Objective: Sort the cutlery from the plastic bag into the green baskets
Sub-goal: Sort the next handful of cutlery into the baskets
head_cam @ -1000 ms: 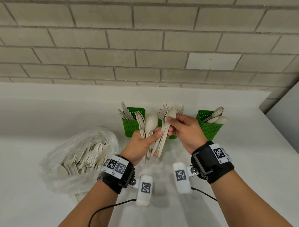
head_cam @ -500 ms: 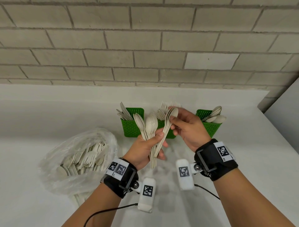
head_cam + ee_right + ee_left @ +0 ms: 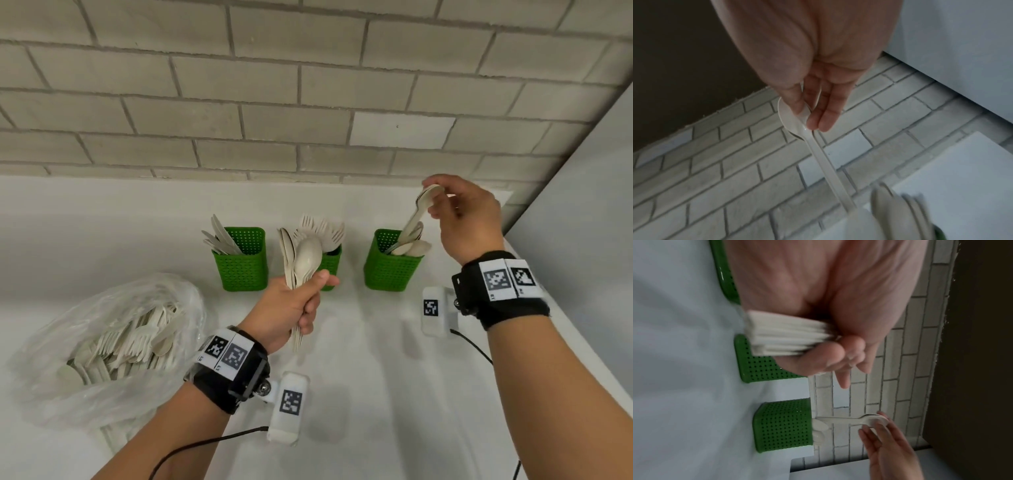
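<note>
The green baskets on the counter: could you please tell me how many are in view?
3. The left basket holds knives, the middle basket holds forks and is partly hidden behind the left hand's spoon bundle, and the right basket holds spoons. None seems hidden.

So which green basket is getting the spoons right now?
The rightmost green basket: the right hand lowers spoons handle-first into it.

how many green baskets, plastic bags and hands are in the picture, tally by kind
green baskets: 3 (left, middle, right)
plastic bag: 1
hands: 2 (left hand gripping a bundle of spoons, right hand pinching spoons over the right basket)
total: 6
</note>
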Demonstrator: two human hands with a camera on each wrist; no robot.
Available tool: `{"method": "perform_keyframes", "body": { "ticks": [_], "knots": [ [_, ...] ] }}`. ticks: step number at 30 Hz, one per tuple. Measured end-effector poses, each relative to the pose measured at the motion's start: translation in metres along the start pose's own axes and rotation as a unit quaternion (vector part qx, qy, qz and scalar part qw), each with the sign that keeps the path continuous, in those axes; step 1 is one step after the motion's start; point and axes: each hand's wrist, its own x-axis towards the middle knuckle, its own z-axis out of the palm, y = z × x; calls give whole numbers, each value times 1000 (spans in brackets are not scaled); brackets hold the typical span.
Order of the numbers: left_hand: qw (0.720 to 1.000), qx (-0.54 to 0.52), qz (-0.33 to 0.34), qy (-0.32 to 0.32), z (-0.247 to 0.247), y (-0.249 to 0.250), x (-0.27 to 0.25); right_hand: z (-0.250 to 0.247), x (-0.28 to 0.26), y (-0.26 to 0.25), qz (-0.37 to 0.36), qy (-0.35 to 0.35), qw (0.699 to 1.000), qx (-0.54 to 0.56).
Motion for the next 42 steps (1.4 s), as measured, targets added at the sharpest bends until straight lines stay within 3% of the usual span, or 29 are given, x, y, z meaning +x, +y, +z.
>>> {"method": "perform_keyframes", "body": {
  "ticks": [2,4,7,8,10,12,14,16,22,25,28,32,35,39,42],
  "knots": [
    [1000,-10,4,-17,5,3,1,7,-5,13,8,-20,999,-45],
    [999,-17,7,-34,9,6,0,16,-12,27,16,-88,982,-165],
    [998,-22,13,-51,13,8,-1,25,-24,35,39,-211,894,-393],
    [998,-23,15,-53,13,8,-1,27,-25,31,44,-214,885,-410],
    [998,-24,20,-55,14,9,-1,31,-23,12,39,-183,920,-345],
    [998,-26,22,-60,15,9,0,37,-21,-17,68,-179,973,-131],
    [997,-36,26,-59,17,10,1,45,-26,-48,118,-278,953,30],
    [997,-44,33,-56,17,11,1,55,-37,-62,121,-353,924,81],
    [986,-150,-2,-66,3,11,-4,72,-49,-49,169,-278,914,242],
    [985,-158,-23,-60,1,10,-5,79,-54,-47,166,-272,915,247],
    [999,-19,23,12,2,8,-2,84,-64,-52,187,-249,930,195],
    [982,139,101,72,7,4,0,96,-78,-59,153,-260,945,130],
    [984,129,97,70,8,2,-1,102,-80,-52,167,-257,945,115],
    [995,56,69,35,0,-1,-4,100,-80,-47,219,-266,915,211],
    [998,9,49,28,-3,-3,-5,99,-81,-47,226,-263,908,234]
  ]
}}
